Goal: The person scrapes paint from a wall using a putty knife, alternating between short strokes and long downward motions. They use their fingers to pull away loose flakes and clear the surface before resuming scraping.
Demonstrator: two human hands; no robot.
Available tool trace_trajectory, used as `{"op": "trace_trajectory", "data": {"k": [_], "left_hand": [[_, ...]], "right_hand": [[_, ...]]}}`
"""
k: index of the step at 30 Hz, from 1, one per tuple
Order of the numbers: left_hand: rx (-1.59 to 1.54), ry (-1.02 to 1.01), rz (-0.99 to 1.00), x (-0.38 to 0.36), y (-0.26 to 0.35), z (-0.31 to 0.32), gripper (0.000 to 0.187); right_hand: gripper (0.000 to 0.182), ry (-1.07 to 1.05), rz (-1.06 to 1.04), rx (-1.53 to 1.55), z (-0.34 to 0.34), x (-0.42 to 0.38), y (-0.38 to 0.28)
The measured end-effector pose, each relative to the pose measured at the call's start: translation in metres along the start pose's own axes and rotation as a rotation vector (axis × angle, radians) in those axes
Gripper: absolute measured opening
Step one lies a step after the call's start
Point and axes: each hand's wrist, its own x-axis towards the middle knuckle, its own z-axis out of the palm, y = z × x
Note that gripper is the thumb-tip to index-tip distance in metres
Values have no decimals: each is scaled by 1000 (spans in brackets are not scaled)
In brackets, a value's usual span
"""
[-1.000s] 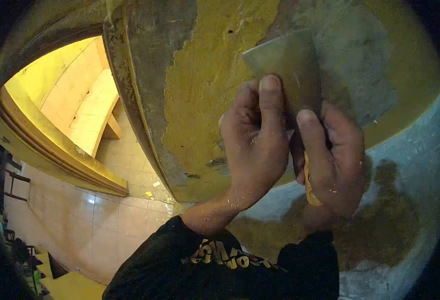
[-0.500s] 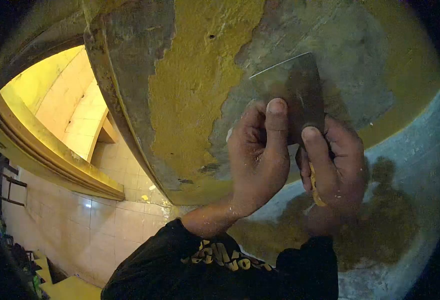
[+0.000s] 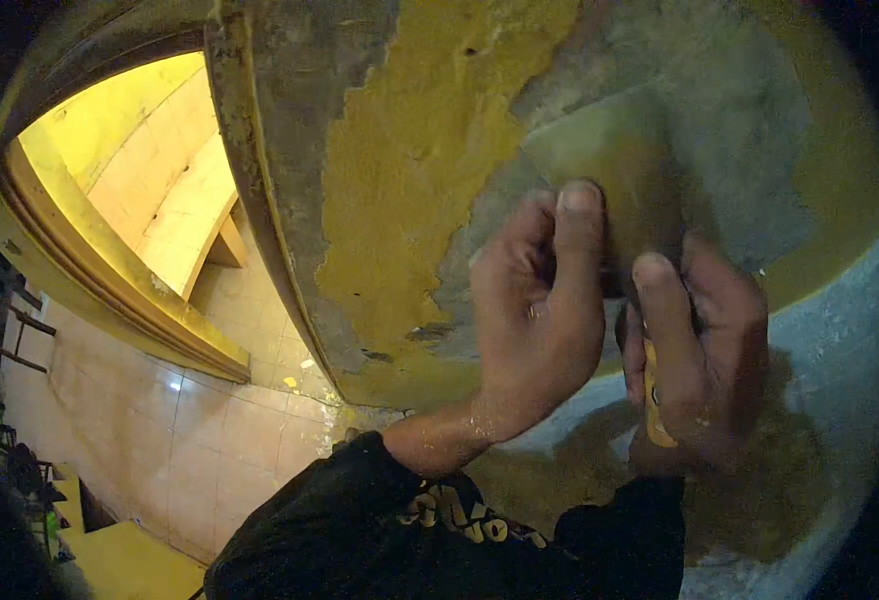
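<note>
A wide scraper blade (image 3: 615, 150) lies over the bare grey patch of a wall, close to the edge of the yellow paint (image 3: 400, 180). My left hand (image 3: 545, 310) is closed on the blade's lower left side, its thumb on the face toward me. Wrapped round the scraper's yellow handle (image 3: 657, 405) is my right hand (image 3: 710, 360), with the thumb pressed near the base of the blade. White specks dot both hands. The blade's far edge is blurred.
To the left, a doorway opens onto a lit, tiled room with a ledge (image 3: 185, 225). Paint flakes (image 3: 305, 420) lie on the tiled floor (image 3: 210, 450) below. Dark furniture (image 3: 25, 335) stands at far left, above a yellow surface (image 3: 135, 560).
The wall, doorway and both hands have shifted right in view. The scraper, still in both hands, has lost the bright glint along its far edge and now reflects a paler sheen.
</note>
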Motion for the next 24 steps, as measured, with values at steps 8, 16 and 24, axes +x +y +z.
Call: {"op": "trace_trajectory", "data": {"k": [8,16,24], "left_hand": [[-120,19,-14,0,0,1,31],[-66,18,31,-1,-1,-1,31],[-49,65,106,3,10,-4,32]], "right_hand": [[21,50,-69,56,5,-2,2],[21,113,-70,123,13,-6,8],[21,21,-155,54,12,-2,9]]}}
